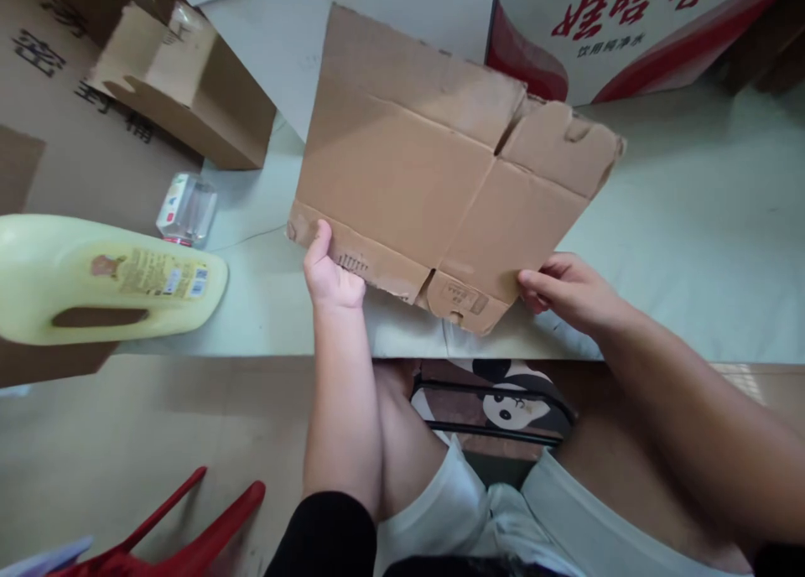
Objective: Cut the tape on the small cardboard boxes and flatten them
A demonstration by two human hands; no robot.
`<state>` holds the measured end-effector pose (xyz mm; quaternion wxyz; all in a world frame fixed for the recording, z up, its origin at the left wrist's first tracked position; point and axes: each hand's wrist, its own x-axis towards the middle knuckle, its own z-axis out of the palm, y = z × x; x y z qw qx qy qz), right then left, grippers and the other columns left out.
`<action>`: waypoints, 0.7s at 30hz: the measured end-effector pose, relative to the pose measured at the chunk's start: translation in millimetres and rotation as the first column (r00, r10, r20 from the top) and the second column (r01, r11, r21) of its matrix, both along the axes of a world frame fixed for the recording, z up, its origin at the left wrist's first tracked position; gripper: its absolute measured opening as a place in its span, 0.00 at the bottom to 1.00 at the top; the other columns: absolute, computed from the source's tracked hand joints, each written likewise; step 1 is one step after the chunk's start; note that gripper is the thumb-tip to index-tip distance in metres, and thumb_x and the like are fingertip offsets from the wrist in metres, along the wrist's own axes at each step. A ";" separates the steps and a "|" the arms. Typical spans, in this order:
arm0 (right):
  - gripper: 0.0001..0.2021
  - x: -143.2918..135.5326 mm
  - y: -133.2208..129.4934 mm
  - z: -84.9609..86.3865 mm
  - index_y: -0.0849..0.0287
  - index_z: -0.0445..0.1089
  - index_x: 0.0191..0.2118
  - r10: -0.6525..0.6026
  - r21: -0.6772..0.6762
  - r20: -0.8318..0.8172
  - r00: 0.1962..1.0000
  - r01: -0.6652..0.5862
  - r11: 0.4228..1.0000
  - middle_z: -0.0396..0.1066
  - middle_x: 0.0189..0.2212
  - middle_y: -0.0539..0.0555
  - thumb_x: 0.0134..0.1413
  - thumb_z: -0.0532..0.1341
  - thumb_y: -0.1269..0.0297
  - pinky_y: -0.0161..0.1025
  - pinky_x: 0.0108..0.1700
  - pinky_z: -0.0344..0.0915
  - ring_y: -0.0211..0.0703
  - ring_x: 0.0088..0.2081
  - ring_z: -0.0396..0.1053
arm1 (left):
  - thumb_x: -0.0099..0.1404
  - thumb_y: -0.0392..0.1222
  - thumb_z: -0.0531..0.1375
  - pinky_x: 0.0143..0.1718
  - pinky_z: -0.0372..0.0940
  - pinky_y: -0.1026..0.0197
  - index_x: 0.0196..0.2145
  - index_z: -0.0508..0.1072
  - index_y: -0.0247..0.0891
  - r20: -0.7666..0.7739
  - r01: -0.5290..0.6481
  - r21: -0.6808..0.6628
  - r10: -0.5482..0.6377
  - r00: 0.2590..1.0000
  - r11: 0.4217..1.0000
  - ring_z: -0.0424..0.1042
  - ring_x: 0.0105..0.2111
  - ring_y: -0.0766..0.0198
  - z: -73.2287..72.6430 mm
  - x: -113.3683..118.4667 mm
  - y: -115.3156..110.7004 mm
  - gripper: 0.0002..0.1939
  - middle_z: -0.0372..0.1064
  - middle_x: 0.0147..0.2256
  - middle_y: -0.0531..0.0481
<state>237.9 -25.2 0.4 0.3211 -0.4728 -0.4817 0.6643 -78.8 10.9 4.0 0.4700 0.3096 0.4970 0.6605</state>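
Your black sleeve (330, 535) leads to your left hand (336, 279), gripping a flattened cardboard carton (402, 174) — your right hand (575, 293) pinches its edge — no walls folded up

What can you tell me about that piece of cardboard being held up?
The flattened cardboard box is plain brown, with two large panels meeting at a crease, flaps along top and bottom, notches in two flaps, worn edges and small dark print. It slants above the pale table. The left-hand grip holds its lower left edge, thumb on top; the right-hand grip pinches its right edge near the lower corner.
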 end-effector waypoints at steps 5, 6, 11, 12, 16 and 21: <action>0.25 -9.1 1.9 1.3 0.57 0.66 0.24 -0.166 -0.091 -0.074 0.983 0.159 0.983 0.60 0.16 0.45 0.35 0.76 0.43 0.33 0.15 0.49 0.30 0.15 0.54 | 0.69 0.50 0.57 0.61 0.69 0.50 0.48 0.77 0.39 0.068 0.064 -0.074 -0.059 0.996 0.995 0.68 0.63 0.52 4.2 0.2 0.6 0.17 0.77 0.53 0.43; 0.25 -11.0 2.5 1.5 0.56 0.67 0.27 -0.179 -0.098 -0.098 0.979 0.169 0.981 0.61 0.17 0.45 0.33 0.76 0.44 0.33 0.14 0.48 0.30 0.14 0.53 | 0.69 0.49 0.57 0.61 0.70 0.50 0.47 0.77 0.39 0.081 0.077 -0.082 -0.070 0.994 0.994 0.69 0.63 0.51 5.6 1.2 0.4 0.16 0.77 0.53 0.43; 0.25 -20.4 -1.3 -1.0 0.55 0.68 0.35 -0.228 0.007 -0.042 0.973 0.229 0.973 0.66 0.24 0.47 0.37 0.75 0.45 0.34 0.13 0.49 0.31 0.16 0.54 | 0.62 0.46 0.63 0.58 0.71 0.52 0.46 0.76 0.40 0.067 -0.054 -0.069 0.059 0.996 0.996 0.72 0.59 0.52 4.9 5.2 2.2 0.16 0.77 0.54 0.45; 0.24 -22.4 -3.2 -2.0 0.55 0.67 0.34 -0.246 0.047 -0.006 0.969 0.246 0.968 0.65 0.23 0.47 0.38 0.74 0.44 0.35 0.14 0.51 0.32 0.17 0.55 | 0.60 0.46 0.64 0.57 0.72 0.52 0.46 0.76 0.39 0.043 -0.102 -0.080 0.106 0.993 0.992 0.73 0.59 0.51 3.2 5.2 3.2 0.16 0.77 0.54 0.45; 0.23 -28.4 -10.2 -0.1 0.54 0.64 0.30 -0.293 0.167 0.066 0.954 0.279 0.946 0.61 0.20 0.47 0.45 0.71 0.41 0.36 0.16 0.54 0.34 0.18 0.55 | 0.64 0.54 0.60 0.56 0.71 0.53 0.45 0.74 0.40 0.009 -0.106 -0.083 0.107 0.994 0.991 0.72 0.59 0.51 -3.0 3.7 7.9 0.18 0.76 0.52 0.45; 0.25 -13.2 -18.4 13.7 0.54 0.65 0.31 -0.399 0.198 0.073 0.914 0.378 0.904 0.61 0.20 0.47 0.43 0.71 0.39 0.36 0.17 0.55 0.35 0.19 0.56 | 0.67 0.53 0.54 0.40 0.73 0.60 0.37 0.74 0.39 -0.009 -0.024 -0.138 0.023 1.000 0.990 0.79 0.43 0.57 2.3 12.2 9.7 0.16 0.78 0.37 0.45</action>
